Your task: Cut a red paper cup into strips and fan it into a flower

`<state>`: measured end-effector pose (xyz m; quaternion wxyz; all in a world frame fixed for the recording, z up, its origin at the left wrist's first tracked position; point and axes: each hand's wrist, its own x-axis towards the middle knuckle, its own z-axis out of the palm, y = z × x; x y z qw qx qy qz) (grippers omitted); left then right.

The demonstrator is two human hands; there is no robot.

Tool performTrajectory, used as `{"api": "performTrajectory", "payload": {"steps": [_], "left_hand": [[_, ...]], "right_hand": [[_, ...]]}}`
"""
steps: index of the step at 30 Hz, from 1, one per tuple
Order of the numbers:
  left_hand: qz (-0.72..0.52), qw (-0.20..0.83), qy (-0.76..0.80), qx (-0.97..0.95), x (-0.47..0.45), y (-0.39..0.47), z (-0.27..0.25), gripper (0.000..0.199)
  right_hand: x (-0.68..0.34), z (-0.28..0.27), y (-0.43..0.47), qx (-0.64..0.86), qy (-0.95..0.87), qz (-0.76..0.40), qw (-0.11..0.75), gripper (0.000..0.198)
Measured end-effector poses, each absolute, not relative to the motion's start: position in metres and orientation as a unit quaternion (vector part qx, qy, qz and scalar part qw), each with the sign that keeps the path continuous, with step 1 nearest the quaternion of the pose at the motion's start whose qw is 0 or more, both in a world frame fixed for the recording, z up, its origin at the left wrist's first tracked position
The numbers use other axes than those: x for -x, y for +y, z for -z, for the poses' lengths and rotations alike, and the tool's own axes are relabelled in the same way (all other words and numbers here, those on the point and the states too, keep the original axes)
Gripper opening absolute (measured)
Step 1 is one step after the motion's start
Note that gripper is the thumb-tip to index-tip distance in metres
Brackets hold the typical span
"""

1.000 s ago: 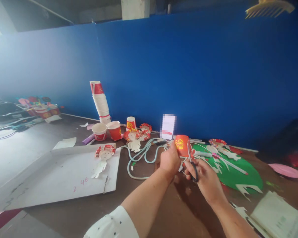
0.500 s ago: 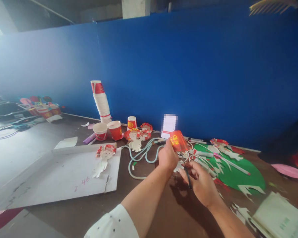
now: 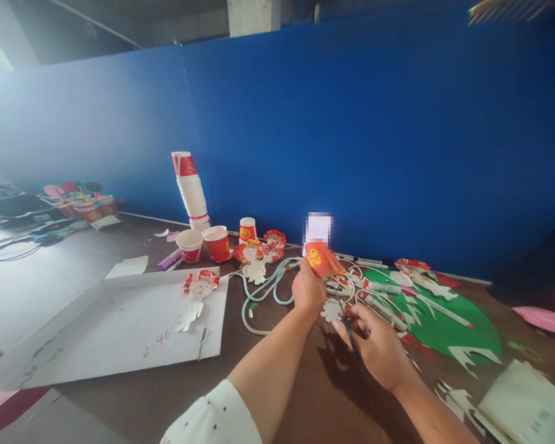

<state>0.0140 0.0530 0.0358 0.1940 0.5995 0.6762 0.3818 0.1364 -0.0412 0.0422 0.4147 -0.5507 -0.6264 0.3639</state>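
Through the head view, the only one I have, I watch two bare hands meet over the brown table [image 3: 300, 394]. My left hand [image 3: 309, 291] is closed on a red paper cup [image 3: 322, 259], pinching it at its lower left, thumb toward me. The cup is held above the table, tilted, with its far right edge looking split into strips. I judge that this pinch at one end leaves the other end free and facing the right side, where the tool is.

My right hand [image 3: 374, 340] is wrapped round a pair of scissors [image 3: 350, 336], handles among the fingers, blades running up and left toward the cup. I cannot tell how far the blades are parted, nor whether they touch the cup. The low angle probably lets the points come at the cup from beneath. So the cup lies in the left grip, ahead and slightly left of the right one.

Below the hands, a white paper cutout [image 3: 333, 310] rests on the table. To the right, a green disc [image 3: 474, 317] bears paper scraps and a pen; to the left, a pale cord [image 3: 246, 311] loops beside a white tray [image 3: 92, 339] holding a paper figure [image 3: 202, 285]. Farther back, a leaning stack of cups [image 3: 194, 194] stands by the blue partition [image 3: 374, 123], perhaps to keep the near area workable.
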Motion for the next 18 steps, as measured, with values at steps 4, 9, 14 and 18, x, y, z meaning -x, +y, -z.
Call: {"api": "performTrajectory", "payload": {"steps": [4,9,14,18], "left_hand": [[-0.388,0.198,0.681,-0.588,-0.0128,0.0540,-0.0361,0.038],[-0.391,0.198,0.679,-0.589,-0.0120,0.0538,-0.0375,0.041],[-0.358,0.179,0.669,-0.626,-0.0164,0.0494,-0.0394,0.047],[-0.356,0.173,0.648,-0.651,-0.0206,0.0463,-0.0392,0.051]], "right_hand": [[-0.1359,-0.0438,-0.0417,0.549,-0.626,-0.373,0.409,0.023],[-0.1361,-0.0449,-0.0413,0.554,-0.623,-0.382,0.400,0.025],[-0.1390,-0.0418,-0.0386,0.541,-0.611,-0.400,0.419,0.022],[-0.1409,-0.0416,-0.0383,0.537,-0.600,-0.406,0.432,0.021]]}}
